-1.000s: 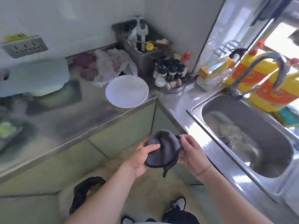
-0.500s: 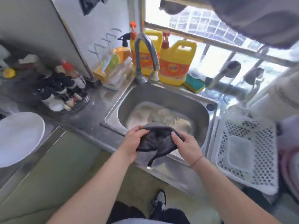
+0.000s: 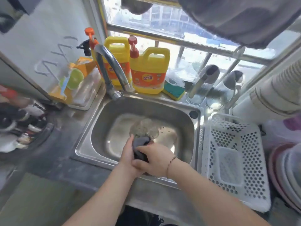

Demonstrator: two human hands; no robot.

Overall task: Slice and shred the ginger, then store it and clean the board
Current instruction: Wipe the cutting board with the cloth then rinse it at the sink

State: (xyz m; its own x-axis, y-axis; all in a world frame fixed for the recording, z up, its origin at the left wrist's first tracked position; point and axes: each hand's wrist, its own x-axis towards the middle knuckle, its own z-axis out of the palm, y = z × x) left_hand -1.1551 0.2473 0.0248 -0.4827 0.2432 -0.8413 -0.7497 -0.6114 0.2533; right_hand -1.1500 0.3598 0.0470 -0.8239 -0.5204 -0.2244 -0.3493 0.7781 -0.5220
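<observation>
Both hands over the sink (image 3: 194, 126), working a dark grey cloth (image 3: 141, 144). Left hand (image 3: 128, 150) wraps the cloth from the left side, fingers pointing away from the body along it. Right hand (image 3: 154, 158) clamps over it from the right, fingers curled across the top, thumb tucked beneath toward the left wrist. Cloth bunched tight between the two palms, held above the near half of the basin, just short of the drain.

Tap (image 3: 112, 69) stands at the back rim; no water stream visible from it. Two yellow detergent jugs (image 3: 149, 70) behind the tap, a green and yellow sponge (image 3: 174, 92) beside them, white perforated drying rack (image 3: 234, 159) to the right of the sink.

Progress, as a judgement: neither ginger, nor knife, nor board appears in this view, so cutting and storing cannot be confirmed here. Handling a cloth at the sink fits the closing stage, cleaning the board. The squeeze looks like wringing or rinsing; whether the cloth is wet cannot be told.

Left to do, likely: finish with the cloth, and wipe the board if that is not yet done. Position of the board unknown from this view
</observation>
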